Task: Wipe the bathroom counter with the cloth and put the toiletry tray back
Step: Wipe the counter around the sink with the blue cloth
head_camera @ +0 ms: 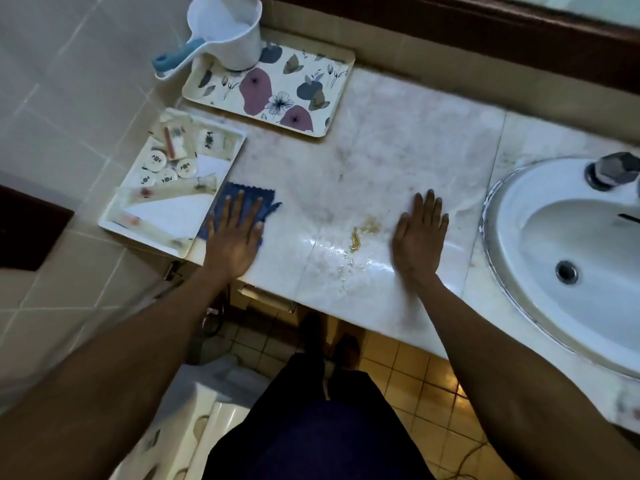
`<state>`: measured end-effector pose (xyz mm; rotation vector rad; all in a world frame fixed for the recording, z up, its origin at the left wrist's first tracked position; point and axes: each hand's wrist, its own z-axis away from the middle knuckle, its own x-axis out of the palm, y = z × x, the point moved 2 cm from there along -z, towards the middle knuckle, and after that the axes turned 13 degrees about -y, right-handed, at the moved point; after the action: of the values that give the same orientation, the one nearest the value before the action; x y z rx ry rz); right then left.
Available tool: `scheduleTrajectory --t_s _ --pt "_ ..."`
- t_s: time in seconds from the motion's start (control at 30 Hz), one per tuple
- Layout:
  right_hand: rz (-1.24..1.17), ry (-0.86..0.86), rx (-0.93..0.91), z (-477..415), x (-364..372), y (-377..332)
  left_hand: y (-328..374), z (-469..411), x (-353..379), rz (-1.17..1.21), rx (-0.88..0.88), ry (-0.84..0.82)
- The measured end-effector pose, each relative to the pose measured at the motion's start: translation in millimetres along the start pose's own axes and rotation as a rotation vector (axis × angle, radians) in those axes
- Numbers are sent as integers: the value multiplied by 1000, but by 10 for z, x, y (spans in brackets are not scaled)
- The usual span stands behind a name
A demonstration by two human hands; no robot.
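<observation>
A blue cloth (257,199) lies flat on the pale marble counter (381,150), and my left hand (235,237) presses down on it with fingers spread. My right hand (420,233) rests flat and empty on the counter, further right. Between the hands sits a yellowish spill (356,239) in a wet, shiny patch. The white toiletry tray (114,223), holding small round containers and packets, sits at the counter's left end, overhanging the edge, just left of the cloth. A floral tray (332,64) lies behind it near the wall.
A white water scoop (228,32) with a blue handle stands on the floral tray's back corner. A white sink (571,244) with a tap (613,171) fills the right side. Tiled floor and my legs show below the counter's front edge.
</observation>
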<state>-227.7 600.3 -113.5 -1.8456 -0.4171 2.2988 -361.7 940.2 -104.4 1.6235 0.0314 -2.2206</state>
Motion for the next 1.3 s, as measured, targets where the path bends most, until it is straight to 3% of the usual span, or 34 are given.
scheduleTrajectory --t_s 0.07,0.13,0.27,0.37,0.5,0.6,0.7,0.83,0.9,0.97,1.13,1.2,1.3 --pt "-7 12 9 1 -2 -5 342 -155 2 74 -78 15" --pt "-3 13 15 -1 1 -2 848 -256 57 99 -33 14" --pt "-29 8 -6 -25 -6 39 1610 -153 250 82 319 -139" --pt "-66 -8 -28 -34 -2 74 1307 -174 229 26 558 -190" --pt "-155 -33 -59 -37 -29 132 1008 -706 -76 160 353 -155" --pt "-218 -57 -94 -34 -76 227 1432 -873 -121 253 290 -170" --pt "-274 -36 -48 25 -150 422 1811 -376 153 208 554 -286" --pt "-165 8 -63 200 -226 659 1391 259 261 -83 859 -271" --pt "-110 3 -84 263 -215 707 1082 87 133 -118 783 -234" --pt "-77 -2 -73 305 -188 721 984 -269 9 -88 573 -188" --pt "-77 -23 -31 385 -134 719 1762 -721 41 70 241 -97" --pt "-85 -29 -39 381 -159 730 2086 -534 214 75 276 -75" --pt "-115 -50 -83 401 -206 782 2156 177 491 -86 629 -114"
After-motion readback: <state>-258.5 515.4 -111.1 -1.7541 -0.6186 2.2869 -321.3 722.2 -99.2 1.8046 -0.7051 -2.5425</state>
